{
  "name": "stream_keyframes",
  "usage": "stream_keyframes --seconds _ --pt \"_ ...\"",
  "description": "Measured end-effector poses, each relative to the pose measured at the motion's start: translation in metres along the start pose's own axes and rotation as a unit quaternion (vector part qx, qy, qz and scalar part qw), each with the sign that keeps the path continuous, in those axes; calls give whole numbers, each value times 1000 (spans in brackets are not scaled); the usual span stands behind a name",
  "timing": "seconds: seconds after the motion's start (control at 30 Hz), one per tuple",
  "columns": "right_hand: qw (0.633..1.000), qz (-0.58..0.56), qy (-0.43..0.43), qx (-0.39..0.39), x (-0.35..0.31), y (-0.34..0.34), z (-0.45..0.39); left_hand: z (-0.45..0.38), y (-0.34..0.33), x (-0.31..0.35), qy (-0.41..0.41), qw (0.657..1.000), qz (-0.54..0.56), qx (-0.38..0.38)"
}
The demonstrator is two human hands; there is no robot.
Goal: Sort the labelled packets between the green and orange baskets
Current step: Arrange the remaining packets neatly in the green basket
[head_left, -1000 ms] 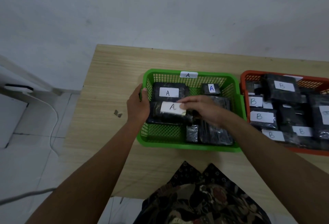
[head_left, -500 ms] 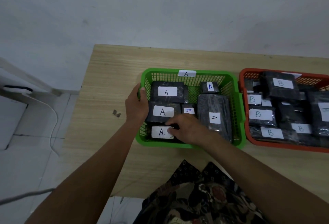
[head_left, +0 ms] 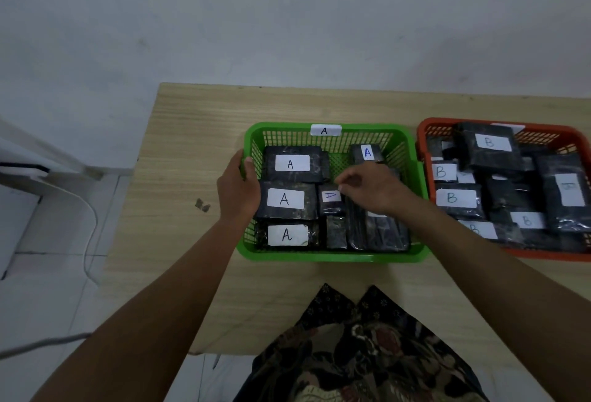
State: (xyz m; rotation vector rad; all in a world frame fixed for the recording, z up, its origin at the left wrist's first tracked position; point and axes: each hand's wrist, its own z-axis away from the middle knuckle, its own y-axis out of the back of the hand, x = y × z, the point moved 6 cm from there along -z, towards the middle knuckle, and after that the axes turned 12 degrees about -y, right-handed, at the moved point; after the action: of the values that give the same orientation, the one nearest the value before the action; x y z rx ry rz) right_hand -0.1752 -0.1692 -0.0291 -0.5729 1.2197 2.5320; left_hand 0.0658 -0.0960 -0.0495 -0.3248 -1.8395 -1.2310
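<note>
Left hand (head_left: 238,192) clamped on green basket (head_left: 332,256) rim, frame centre. Right hand (head_left: 371,189) hovering empty, fingers loosely curled, over A packets (head_left: 286,199). Risk: knocking small packet (head_left: 330,199) askew, hiding its label. Orange basket (head_left: 425,133) right.

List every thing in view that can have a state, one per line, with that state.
Green plastic basket: on the wooden table, holding black packets, tagged A.
Orange plastic basket: beside it, piled with black packets labelled B.
Black packets labelled A: lying flat in the green basket, labels up.
Left hand: gripping the green basket's left rim.
Right hand: over the packets, fingers curled; holding anything cannot be told.
</note>
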Motion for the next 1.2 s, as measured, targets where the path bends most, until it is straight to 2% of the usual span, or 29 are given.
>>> stream_keyframes --seconds 0.1,0.2,0.3,0.53,0.63,0.77,1.0,1.1,1.2 --pt "989 141 18 -46 -4 -23 13 0 2 2 -13 1000 -13 9" --pt "953 294 66 -10 -13 -44 29 1 3 3 -18 1000 -20 11" --pt "941 330 77 6 -16 -60 33 2 3 4 -19 1000 -19 11" --pt "964 258 46 -51 -7 -54 38 2 1 5 -26 999 -25 0" --pt "958 282 34 -22 -13 -54 40 2 1 6 -26 999 -27 1" --pt "967 246 1 59 -27 -53 47 2 2 7 -26 999 -28 9" --pt "976 201 -53 58 -33 -53 51 1 -1 1 -23 999 -29 11" --pt "988 133 -72 37 -25 -47 50 0 -2 -3 -24 999 -23 9" --pt "993 17 -105 48 -10 -32 45 0 -4 -2 -39 998 -39 -4"
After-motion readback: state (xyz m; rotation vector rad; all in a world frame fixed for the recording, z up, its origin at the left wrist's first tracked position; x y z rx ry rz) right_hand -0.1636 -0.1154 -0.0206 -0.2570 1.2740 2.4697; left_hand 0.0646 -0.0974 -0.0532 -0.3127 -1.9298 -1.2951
